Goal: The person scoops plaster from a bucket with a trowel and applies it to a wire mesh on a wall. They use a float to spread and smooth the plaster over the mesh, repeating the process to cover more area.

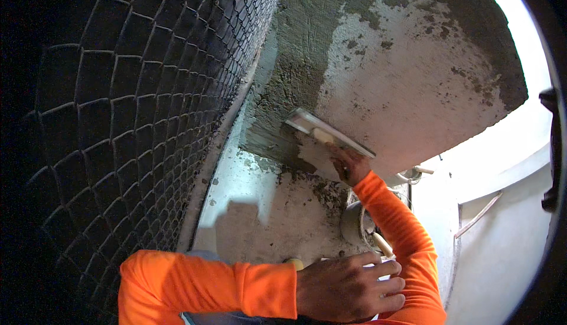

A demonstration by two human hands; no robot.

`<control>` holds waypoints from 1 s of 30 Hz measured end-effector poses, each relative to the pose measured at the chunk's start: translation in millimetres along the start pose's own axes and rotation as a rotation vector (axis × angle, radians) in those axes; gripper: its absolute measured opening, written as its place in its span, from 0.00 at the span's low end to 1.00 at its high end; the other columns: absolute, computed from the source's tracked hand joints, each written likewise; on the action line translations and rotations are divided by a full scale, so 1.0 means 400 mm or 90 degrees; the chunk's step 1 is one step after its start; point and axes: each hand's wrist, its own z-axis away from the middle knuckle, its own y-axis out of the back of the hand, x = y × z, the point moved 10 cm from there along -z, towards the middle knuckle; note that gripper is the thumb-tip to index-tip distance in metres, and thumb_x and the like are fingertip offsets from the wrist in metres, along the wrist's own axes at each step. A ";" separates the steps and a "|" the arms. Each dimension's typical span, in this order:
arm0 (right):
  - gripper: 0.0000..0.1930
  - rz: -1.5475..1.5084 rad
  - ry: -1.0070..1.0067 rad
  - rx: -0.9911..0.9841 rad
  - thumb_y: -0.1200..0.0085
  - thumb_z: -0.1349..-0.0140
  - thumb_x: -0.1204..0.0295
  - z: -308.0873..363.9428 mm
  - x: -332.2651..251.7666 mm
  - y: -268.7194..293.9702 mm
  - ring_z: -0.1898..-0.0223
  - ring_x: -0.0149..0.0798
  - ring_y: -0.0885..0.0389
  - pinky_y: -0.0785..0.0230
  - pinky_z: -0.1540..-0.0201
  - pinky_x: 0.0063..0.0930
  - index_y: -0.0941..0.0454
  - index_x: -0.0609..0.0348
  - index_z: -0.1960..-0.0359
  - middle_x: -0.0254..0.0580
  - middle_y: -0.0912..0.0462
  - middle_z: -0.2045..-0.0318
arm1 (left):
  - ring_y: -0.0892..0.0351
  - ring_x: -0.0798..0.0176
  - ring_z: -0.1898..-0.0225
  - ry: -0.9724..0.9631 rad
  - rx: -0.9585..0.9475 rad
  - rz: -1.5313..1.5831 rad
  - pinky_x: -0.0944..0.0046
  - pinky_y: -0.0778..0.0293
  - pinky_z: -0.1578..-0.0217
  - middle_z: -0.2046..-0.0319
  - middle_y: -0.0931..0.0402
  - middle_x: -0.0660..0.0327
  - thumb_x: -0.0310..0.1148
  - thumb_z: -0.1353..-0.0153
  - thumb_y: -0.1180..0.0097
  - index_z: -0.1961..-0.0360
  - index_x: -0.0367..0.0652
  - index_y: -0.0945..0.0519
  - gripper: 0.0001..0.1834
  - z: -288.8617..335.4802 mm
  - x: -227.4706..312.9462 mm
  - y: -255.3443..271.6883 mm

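My right hand [352, 165] grips the handle of a long rectangular plastering trowel [304, 122]. Its narrow metal blade lies against the wall surface [407, 77], at the border of a dark wet mortar layer [300, 59] and a paler, rougher patch. Some of the handle is hidden by the fingers. Across my body reaches my left arm, and my left hand [351, 286] is over the right sleeve with its fingers loosely bent and apart. Nothing shows in it; whether the fingertips touch the sleeve I cannot tell.
Chain-link fencing [136, 94] runs along the left side. Beneath the mortared surface, a bucket [353, 221] stands behind my right forearm, near a pale cylindrical handle [383, 244]. Mortar crumbs lie on the floor [266, 236]. A thin stick [479, 214] leans at the right.
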 end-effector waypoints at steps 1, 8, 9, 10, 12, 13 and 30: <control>0.30 0.011 0.025 -0.037 0.39 0.41 0.72 0.003 -0.005 -0.016 0.51 0.55 0.15 0.20 0.50 0.49 0.26 0.41 0.34 0.48 0.17 0.45 | 0.22 0.57 0.48 0.020 -0.064 -0.001 0.58 0.22 0.51 0.57 0.21 0.59 0.36 0.37 0.48 0.62 0.42 0.21 0.10 0.002 -0.013 -0.022; 0.26 -0.045 0.110 0.071 0.40 0.37 0.71 -0.085 -0.084 0.041 0.64 0.53 0.14 0.21 0.57 0.45 0.26 0.46 0.36 0.48 0.14 0.61 | 0.20 0.58 0.52 0.000 0.058 -0.098 0.59 0.22 0.53 0.60 0.18 0.61 0.36 0.37 0.45 0.63 0.45 0.18 0.08 0.016 0.000 0.045; 0.27 -0.126 0.073 0.042 0.40 0.37 0.72 -0.125 -0.089 -0.006 0.63 0.53 0.15 0.21 0.57 0.45 0.27 0.46 0.35 0.48 0.14 0.60 | 0.19 0.59 0.53 -0.014 0.073 -0.094 0.60 0.22 0.54 0.62 0.17 0.61 0.36 0.37 0.45 0.63 0.45 0.18 0.08 0.011 0.007 0.043; 0.28 -0.154 0.052 0.014 0.40 0.37 0.72 -0.166 -0.102 -0.069 0.62 0.54 0.15 0.21 0.56 0.46 0.28 0.46 0.34 0.49 0.15 0.59 | 0.20 0.59 0.53 -0.015 0.046 -0.084 0.60 0.22 0.54 0.62 0.18 0.61 0.35 0.36 0.46 0.63 0.46 0.18 0.08 0.003 0.005 0.026; 0.30 -0.080 0.126 -0.020 0.40 0.37 0.72 -0.233 -0.169 -0.207 0.58 0.55 0.16 0.22 0.53 0.48 0.30 0.45 0.31 0.51 0.16 0.55 | 0.20 0.60 0.55 -0.023 -0.011 -0.065 0.60 0.23 0.55 0.63 0.18 0.62 0.35 0.36 0.47 0.63 0.46 0.18 0.08 -0.015 -0.002 -0.005; 0.31 -0.073 0.118 -0.031 0.41 0.38 0.72 -0.238 -0.181 -0.253 0.57 0.56 0.16 0.22 0.52 0.48 0.30 0.45 0.31 0.52 0.16 0.54 | 0.22 0.60 0.56 -0.006 -0.076 -0.055 0.60 0.23 0.56 0.62 0.18 0.62 0.35 0.36 0.48 0.63 0.46 0.18 0.08 -0.010 -0.009 -0.023; 0.35 -0.088 0.124 -0.016 0.42 0.40 0.72 -0.165 -0.188 -0.175 0.45 0.62 0.20 0.28 0.40 0.55 0.34 0.44 0.28 0.55 0.20 0.43 | 0.22 0.61 0.53 0.020 0.025 -0.111 0.60 0.24 0.55 0.63 0.21 0.65 0.34 0.38 0.47 0.65 0.47 0.20 0.06 0.014 -0.028 0.045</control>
